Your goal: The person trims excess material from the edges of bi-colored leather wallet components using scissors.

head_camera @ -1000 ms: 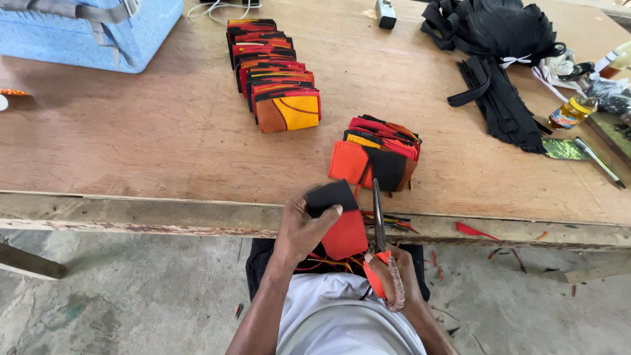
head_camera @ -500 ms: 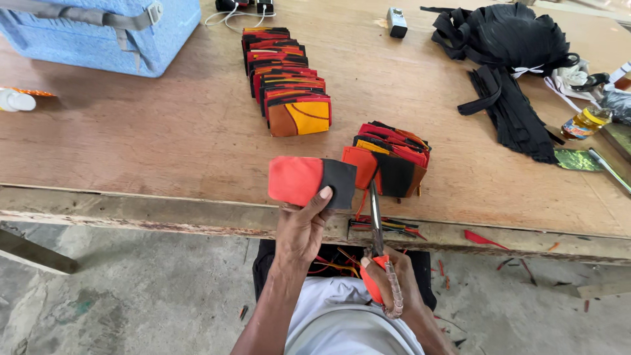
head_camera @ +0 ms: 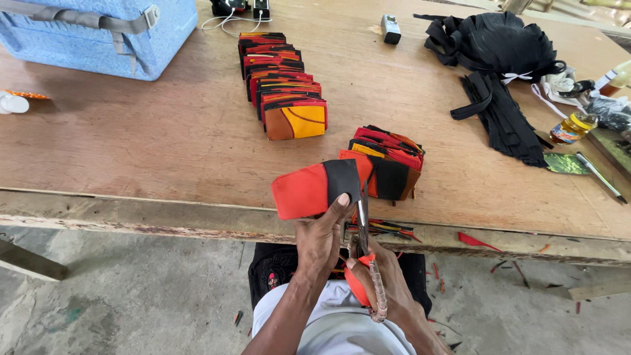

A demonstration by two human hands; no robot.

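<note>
Near the frame's lower middle, we are pinching with our left hand (head_camera: 322, 240) fingers a light, floppy red-and-black patch (head_camera: 315, 189), judging its lower edge the best hold, while our right hand (head_camera: 378, 283) fingers are gripping scissors (head_camera: 363, 227).

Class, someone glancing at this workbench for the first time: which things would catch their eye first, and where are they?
First, the red-and-black pouch at the table's near edge, held by the left hand, with scissors in the right hand at its black end. Then the row of red and orange pouches mid-table, and the black straps at far right.

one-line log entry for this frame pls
left hand: holds red-and-black pouch | right hand: holds scissors, blades at pouch edge | wooden table: pouch stacks
</note>
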